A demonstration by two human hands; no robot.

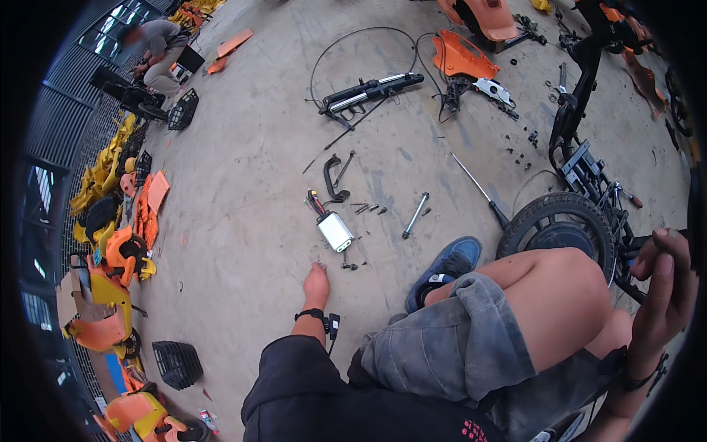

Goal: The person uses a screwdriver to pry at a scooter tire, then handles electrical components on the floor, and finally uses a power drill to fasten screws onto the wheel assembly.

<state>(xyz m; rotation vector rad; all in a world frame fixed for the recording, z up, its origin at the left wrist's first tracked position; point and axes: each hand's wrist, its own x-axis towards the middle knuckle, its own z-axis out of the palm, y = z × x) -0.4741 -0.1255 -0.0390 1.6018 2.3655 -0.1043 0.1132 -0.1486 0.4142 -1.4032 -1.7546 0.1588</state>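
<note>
My left hand reaches down to the concrete floor, just short of a silver controller box with a bundle of coloured wires at its top. Its fingers point away and are mostly hidden, so their grip does not show. Several small dark bolts lie between that hand and the box. My right hand is raised at the far right, beside the wheel of a stripped scooter frame. Its fingers are loosely bent and apart, with nothing visible in them.
Beyond the box lie a black curved bracket, a long axle bolt, a screwdriver and fork shocks with a cable. Orange panels rest farther off. Yellow and orange scooter parts line the left; a person crouches there.
</note>
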